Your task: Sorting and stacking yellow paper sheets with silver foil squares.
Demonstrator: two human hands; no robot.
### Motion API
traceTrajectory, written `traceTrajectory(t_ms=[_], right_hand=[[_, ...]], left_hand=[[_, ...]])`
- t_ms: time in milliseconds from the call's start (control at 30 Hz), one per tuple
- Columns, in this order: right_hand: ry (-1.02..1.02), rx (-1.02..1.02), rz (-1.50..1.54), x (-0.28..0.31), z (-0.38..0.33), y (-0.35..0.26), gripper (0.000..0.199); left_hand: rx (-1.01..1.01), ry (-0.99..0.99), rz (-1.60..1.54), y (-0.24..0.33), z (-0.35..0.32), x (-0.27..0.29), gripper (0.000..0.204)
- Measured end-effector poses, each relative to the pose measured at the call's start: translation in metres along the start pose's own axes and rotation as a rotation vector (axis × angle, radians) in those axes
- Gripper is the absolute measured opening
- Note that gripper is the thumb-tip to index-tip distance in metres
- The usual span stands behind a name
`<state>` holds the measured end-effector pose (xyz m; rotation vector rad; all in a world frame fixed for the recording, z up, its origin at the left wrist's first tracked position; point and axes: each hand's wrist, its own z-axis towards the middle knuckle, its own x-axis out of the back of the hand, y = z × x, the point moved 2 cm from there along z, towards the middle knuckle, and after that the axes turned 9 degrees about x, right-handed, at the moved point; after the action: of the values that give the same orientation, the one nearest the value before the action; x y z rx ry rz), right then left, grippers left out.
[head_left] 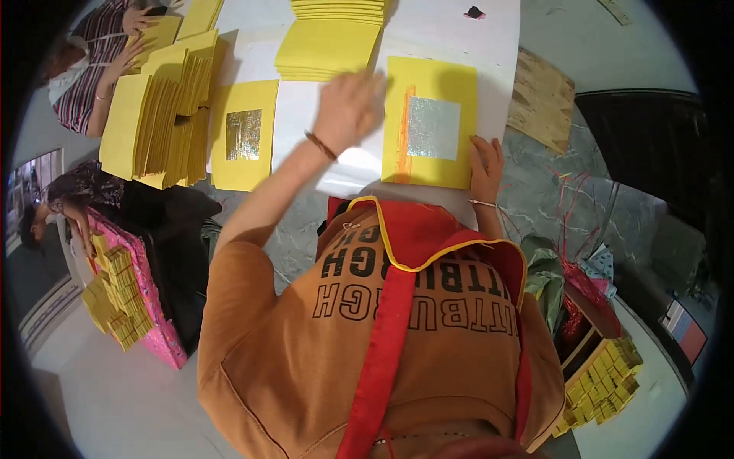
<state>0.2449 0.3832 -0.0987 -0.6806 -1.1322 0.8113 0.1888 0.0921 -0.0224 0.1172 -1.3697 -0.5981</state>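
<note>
While both hands work a yellow sheet with a silver foil square (430,122) on the white bench (321,107).

Left hand (348,107), blurred and spread flat, lies just left of that sheet, below the yellow paper stack (329,46); it grips nothing I can make out. Right hand (486,164) presses open fingers on the sheet's lower right corner. Well left of the sheet lies a gold-foil sheet (245,134). Judging by this, a firm corner hold and one even sweep should keep the sheet square.

Orange lettered T-shirt, red yellow-trimmed apron, beaded bracelet on left wrist, thin bangle on right
</note>
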Motion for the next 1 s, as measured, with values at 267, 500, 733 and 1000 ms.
traceTrajectory(t_ms=[267,500,733,1000], right_hand=[[0.026,-0.055,-0.060,-0.001,-0.003,-0.001,0.028],[0.007,0.028,-0.193,-0.002,-0.010,-0.011,0.037],[0.100,0.107,-0.124,0.005,-0.005,-0.016,0.037],[-0.243,0.286,-0.338,-0.001,-0.005,-0.037,0.028]], left_hand=[[0.226,-0.027,-0.323,0.058,-0.057,-0.046,0.054],[0.323,-0.058,-0.485,0.048,-0.055,-0.050,0.057],[0.118,0.001,-0.352,0.048,-0.056,-0.027,0.047],[-0.269,-0.108,-0.065,0.058,-0.066,-0.029,0.028]])
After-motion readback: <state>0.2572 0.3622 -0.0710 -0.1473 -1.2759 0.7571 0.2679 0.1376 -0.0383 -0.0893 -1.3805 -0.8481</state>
